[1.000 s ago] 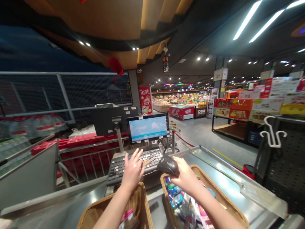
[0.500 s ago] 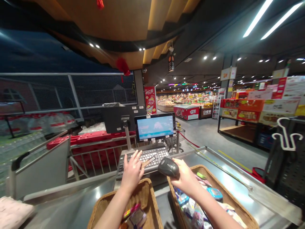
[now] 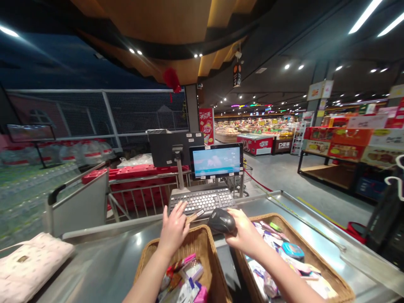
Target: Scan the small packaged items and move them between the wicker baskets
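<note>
My left hand (image 3: 173, 231) is closed on a slim brown item with a white label (image 3: 195, 216), held just in front of the keyboard (image 3: 205, 200); its exact kind is too small to tell. In my right hand (image 3: 245, 232) is a black handheld barcode scanner (image 3: 221, 221), its head turned toward the slim item. Below my left arm sits a wicker basket (image 3: 217, 261) with several small colourful packets. Another wicker basket (image 3: 328, 263), under my right forearm, holds several packets and a blue case (image 3: 293, 251).
A screen (image 3: 216, 160) stands behind the keyboard, beside a dark monitor back (image 3: 167, 148). On the metal counter (image 3: 94, 261) at left lies a pale pink bag (image 3: 38, 263). Metal railings (image 3: 145, 191) run behind the counter; stacked boxes (image 3: 350, 136) stand far right.
The view has turned left, so the surroundings sit further right and more of the pink bag shows. Both hands have drawn back from the keyboard, still with the slim item and the scanner.
</note>
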### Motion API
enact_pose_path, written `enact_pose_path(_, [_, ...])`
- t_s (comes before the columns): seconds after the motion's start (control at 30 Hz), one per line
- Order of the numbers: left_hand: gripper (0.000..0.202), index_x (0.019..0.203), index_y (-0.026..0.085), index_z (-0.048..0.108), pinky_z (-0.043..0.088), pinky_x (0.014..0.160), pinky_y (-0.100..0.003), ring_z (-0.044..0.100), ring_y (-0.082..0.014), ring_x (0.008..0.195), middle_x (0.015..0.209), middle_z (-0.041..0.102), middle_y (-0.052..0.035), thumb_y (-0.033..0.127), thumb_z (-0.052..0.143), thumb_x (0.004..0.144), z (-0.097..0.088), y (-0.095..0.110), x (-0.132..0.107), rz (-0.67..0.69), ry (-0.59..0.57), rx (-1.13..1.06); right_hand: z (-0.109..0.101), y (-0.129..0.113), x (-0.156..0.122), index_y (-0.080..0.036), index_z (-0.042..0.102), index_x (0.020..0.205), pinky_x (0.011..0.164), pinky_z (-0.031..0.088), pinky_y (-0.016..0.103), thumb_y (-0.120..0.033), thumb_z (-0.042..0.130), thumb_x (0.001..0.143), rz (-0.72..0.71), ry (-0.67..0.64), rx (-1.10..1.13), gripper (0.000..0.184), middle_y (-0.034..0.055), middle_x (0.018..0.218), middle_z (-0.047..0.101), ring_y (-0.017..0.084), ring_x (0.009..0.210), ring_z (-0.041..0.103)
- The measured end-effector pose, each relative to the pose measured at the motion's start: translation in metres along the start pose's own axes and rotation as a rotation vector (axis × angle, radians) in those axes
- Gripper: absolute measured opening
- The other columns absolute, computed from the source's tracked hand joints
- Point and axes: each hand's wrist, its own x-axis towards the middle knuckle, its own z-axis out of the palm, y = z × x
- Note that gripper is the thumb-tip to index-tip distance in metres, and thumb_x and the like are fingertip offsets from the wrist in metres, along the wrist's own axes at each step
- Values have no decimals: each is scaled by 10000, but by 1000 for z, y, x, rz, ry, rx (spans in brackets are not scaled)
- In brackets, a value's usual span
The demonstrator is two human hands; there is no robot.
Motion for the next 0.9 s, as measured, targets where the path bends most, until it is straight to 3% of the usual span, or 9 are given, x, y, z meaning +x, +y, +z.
enact_pose_path(0.37, [137,735,207,609,190,1144,-693,444,-315,1373,1443,533,-104,131,508,789,0,-22,-84,-71,-249,-45,47,-20,-6,-202,694,901,1045,387,448,-125,616,612,19,-172,39,309,93,1103,691,299,1133,570])
enact_pose_path(0.63, [185,805,228,706,73,1194,-625,453,-291,1367,1338,633,-89,157,547,744,12,-21,-146,-158,-605,-223,70,-39,-12,-208,649,807,1052,351,445,-117,584,610,38,-295,67,226,49,992,696,266,1028,605])
enact_pose_path(0.77, [221,916,260,734,57,1203,-593,420,-302,1391,1350,622,-100,298,602,743,18,-24,-166,-177,-751,-254,78,-45,-15,-204,652,840,1050,338,456,-113,591,620,53,-321,83,246,42,955,695,258,971,619])
enact_pose_path(0.9, [429,1034,247,724,82,1184,-618,355,-347,1425,1455,515,-145,390,702,630,20,-25,-164,-219,-882,-213,81,-51,-18,-205,650,857,1004,378,421,-119,606,630,72,-335,105,247,31,930,706,242,908,634])
